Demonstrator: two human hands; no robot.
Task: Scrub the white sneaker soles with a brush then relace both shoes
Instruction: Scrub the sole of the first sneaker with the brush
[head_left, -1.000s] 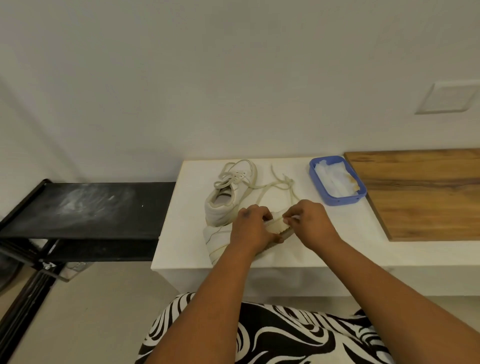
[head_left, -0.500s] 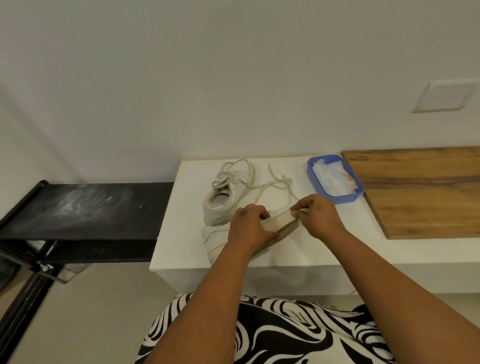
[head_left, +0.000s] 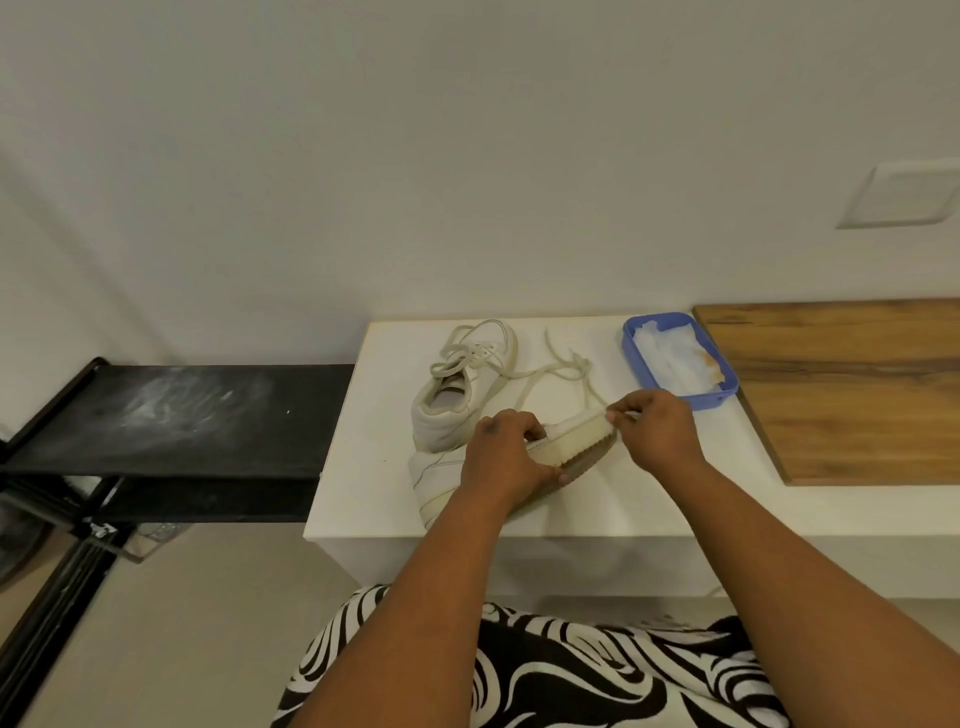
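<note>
While a sneaker (head_left: 441, 475) is gripped on its side by the left hand (head_left: 506, 457), a pale brush (head_left: 574, 441) is pinched at its far end by the right hand (head_left: 655, 434), bristles against the sole. Beyond the fingers are seen a second sneaker (head_left: 467, 389), a loose lace (head_left: 566, 369), and a blue tray (head_left: 680, 361).

The two sneakers, the near one (head_left: 436, 478) and the far one (head_left: 467, 395), look like smooth, matt white leather, with flat cloth laces (head_left: 561, 371). The table (head_left: 363, 467) has a smooth, matt white top. On the right lies a wooden board (head_left: 841, 395) with visible grain. The blue tray (head_left: 636, 364) looks like plastic and holds crumpled paper. On the left, the black shelf (head_left: 208, 415) is matt and dusty.
</note>
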